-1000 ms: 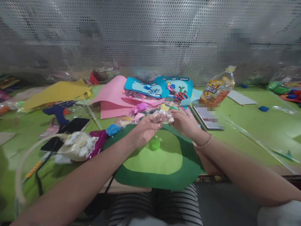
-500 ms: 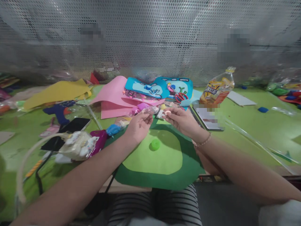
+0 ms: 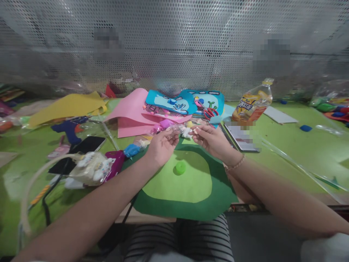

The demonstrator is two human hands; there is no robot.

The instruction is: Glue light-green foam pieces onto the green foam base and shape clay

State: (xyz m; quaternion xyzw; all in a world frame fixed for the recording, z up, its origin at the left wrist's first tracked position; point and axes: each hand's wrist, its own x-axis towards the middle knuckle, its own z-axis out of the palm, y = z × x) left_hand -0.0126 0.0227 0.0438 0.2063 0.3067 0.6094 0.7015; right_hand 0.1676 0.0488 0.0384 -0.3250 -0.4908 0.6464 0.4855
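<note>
My left hand [image 3: 163, 147] is closed, fingers curled and thumb against them, beside a crumpled clear plastic bag [image 3: 176, 129]. What it holds, if anything, is hidden. Facing it, my right hand [image 3: 211, 142] pinches a small pale lump [image 3: 196, 131] between thumb and fingertips. A soft-looking white lump [image 3: 187, 133] shows between the two hands. Below them lies a dark green sheet [image 3: 220, 185] with a light green rounded sheet [image 3: 177, 189] on it. On the lighter one sits a bright green round piece [image 3: 180, 168].
Behind my hands are pink sheets [image 3: 131, 109], blue decorated cut-outs [image 3: 188, 102] and red-handled scissors [image 3: 209, 113]. A bottle [image 3: 252, 103] and a lit tablet [image 3: 241, 136] stand and lie right. Left are a blue glue gun [image 3: 68, 129], a phone [image 3: 88, 145] and a cream pouch [image 3: 91, 168].
The pale lump in my right fingertips has turned and shows less between them. Both hands stay nearly in place, with small finger movements.
</note>
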